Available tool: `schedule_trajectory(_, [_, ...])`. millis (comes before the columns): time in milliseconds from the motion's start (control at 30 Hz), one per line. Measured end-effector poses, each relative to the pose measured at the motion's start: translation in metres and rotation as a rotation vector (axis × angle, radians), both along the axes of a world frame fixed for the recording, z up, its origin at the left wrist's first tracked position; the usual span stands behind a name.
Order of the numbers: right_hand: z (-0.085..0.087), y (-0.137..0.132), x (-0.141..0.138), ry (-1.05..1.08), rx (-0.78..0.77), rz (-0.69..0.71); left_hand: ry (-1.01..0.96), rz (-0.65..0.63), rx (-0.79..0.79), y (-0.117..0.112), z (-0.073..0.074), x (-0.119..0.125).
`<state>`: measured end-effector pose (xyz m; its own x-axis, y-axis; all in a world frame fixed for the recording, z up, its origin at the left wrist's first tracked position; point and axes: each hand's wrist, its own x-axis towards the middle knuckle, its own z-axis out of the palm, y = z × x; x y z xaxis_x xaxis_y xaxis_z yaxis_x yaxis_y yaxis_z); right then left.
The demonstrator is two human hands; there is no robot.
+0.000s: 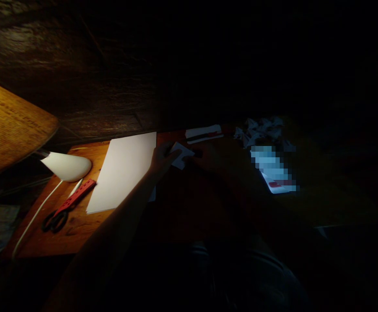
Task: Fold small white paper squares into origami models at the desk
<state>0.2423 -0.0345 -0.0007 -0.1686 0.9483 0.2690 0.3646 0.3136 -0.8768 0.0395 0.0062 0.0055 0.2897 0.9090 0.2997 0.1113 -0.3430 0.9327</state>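
Note:
The scene is very dark. My left hand (161, 161) reaches over a wooden table (78, 225) and its fingers are closed on the left edge of a small white folded paper (180, 155). My right hand (205, 158) is barely visible in shadow at the paper's right side, and its fingers seem to pinch that edge. A stack of white paper sheets (124, 171) lies just left of my left hand.
A white lamp base (68, 167) with its cord stands at the left, under a woven shade (10, 125). Scissors (55, 220) and a red ruler (76, 197) lie beside it. Crumpled paper (260, 128), a lit screen (273, 169) and a white object (204, 132) lie farther right.

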Motion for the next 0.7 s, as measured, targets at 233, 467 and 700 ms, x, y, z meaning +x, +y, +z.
schedule_trajectory(233, [0.001, 0.002, 0.0, 0.017, 0.019, -0.004, -0.01, -0.049, -0.073, 0.0, -0.002, -0.002])
schedule_trajectory(467, [0.01, -0.004, 0.001, 0.104, -0.005, -0.037, 0.015, -0.03, -0.049, -0.001, -0.002, -0.002])
schedule_trajectory(700, [0.015, -0.003, 0.004, 0.252, -0.021, -0.063, 0.014, -0.001, -0.008, -0.003, 0.001, 0.001])
